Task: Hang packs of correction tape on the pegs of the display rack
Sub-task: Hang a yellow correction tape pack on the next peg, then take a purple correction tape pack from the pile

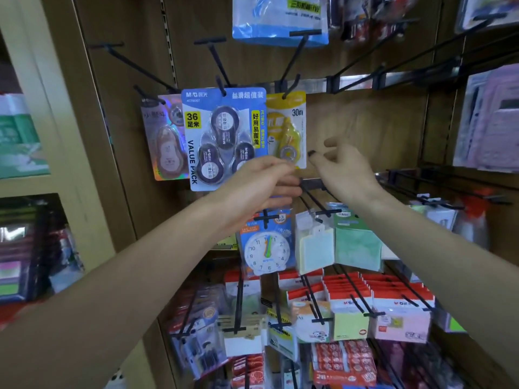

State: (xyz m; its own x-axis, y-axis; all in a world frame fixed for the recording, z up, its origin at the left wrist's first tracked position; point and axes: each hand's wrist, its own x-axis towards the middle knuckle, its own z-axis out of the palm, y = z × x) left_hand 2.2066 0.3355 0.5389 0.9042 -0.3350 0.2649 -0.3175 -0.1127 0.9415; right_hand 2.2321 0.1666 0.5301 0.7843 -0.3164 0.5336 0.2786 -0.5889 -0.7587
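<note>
Three correction tape packs hang side by side on black pegs of the wooden display rack [365,122]. They are a holographic pink pack [164,141], a blue value pack [224,136] holding three tapes, and a yellow 30m pack [289,122]. The yellow pack hangs from its peg [292,82]. My left hand [261,186] reaches up in front of the blue pack's lower right corner, and its thumb and fingertips pinch the yellow pack's bottom edge. My right hand [342,164] hovers just right of the yellow pack, fingers loosely spread, holding nothing.
Bare pegs [362,57] jut out along the metal rail to the right of the yellow pack. A blue-and-white bag [278,21] hangs above. Below the hands hang a clock toy pack [266,248], sticky notes [351,240] and red-topped packs [351,293]. Shelves of goods stand at the left.
</note>
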